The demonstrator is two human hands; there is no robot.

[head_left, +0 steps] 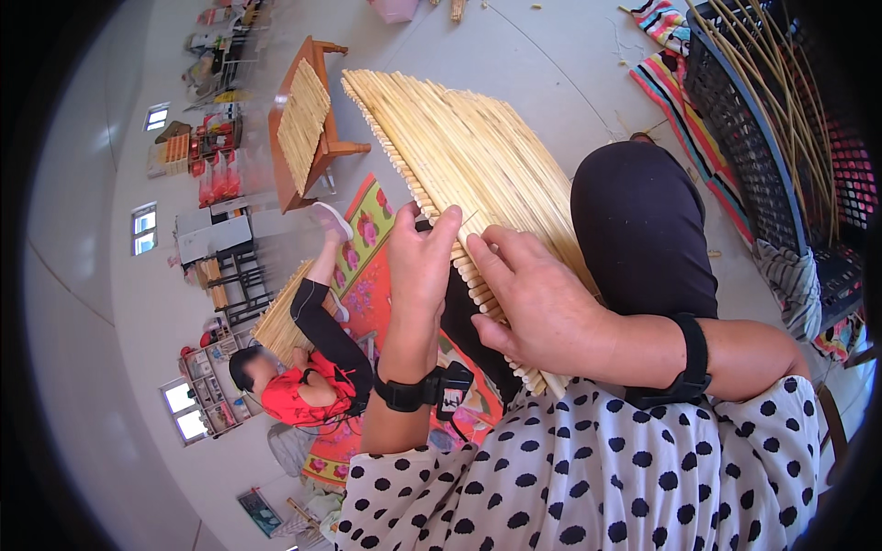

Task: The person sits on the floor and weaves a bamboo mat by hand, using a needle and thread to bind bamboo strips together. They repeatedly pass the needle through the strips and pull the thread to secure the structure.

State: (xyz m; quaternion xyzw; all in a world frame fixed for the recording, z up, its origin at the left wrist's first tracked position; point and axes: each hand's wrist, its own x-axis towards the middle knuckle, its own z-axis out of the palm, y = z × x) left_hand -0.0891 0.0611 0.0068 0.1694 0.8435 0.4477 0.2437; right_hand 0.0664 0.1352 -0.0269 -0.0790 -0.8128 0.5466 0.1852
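A stiff mat of pale straw-coloured stalks, laid side by side, rests over my lap; its cut ends form a row along the left edge. My left hand grips that edge, thumb on top and the other fingers mostly hidden. Just to the right, my right hand is closed on the same edge, index fingertip pressed onto the stalks near my left thumb and its thumb lower beside the cut ends. A thin needle-like sliver shows by the fingertips, too small to make out. Black bands circle both wrists.
At right stands a dark plastic basket holding long thin stalks, beside a striped cloth. A wooden stool bears another stalk mat. On the left, a person in red sits by a red floral floor mat.
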